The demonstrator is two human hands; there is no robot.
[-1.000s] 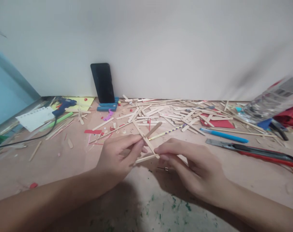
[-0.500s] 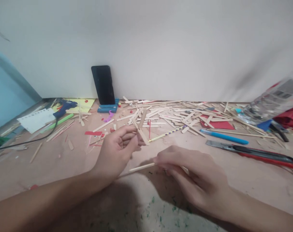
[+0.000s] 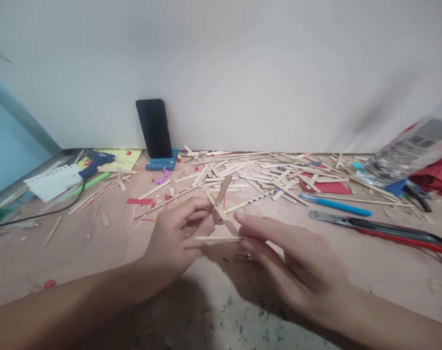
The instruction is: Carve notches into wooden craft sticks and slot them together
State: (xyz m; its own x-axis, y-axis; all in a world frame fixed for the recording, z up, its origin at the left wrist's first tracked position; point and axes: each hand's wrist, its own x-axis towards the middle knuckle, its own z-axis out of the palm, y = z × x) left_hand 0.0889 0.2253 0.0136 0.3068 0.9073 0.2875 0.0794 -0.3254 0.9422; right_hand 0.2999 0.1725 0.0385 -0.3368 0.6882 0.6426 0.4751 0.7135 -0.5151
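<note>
The left hand [image 3: 177,231] pinches a pair of crossed sticks [image 3: 223,214] between thumb and fingers. The right hand [image 3: 294,257] grips a single stick [image 3: 213,238] by one end – it lies nearly level, its far end in front of the left hand. Both pieces sit between the hands, above the table [image 3: 108,257] – whether they touch, I cannot tell. Beyond lies a pile of sticks [image 3: 284,180].

We see matt wood in the crossed craft sticks [image 3: 224,190], smooth gloss on the smartphone [image 3: 154,129], grey metal on the utility-knife blade [image 3: 321,217], shiny clear plastic packaging [image 3: 394,158], matt notebook paper [image 3: 53,183].
</note>
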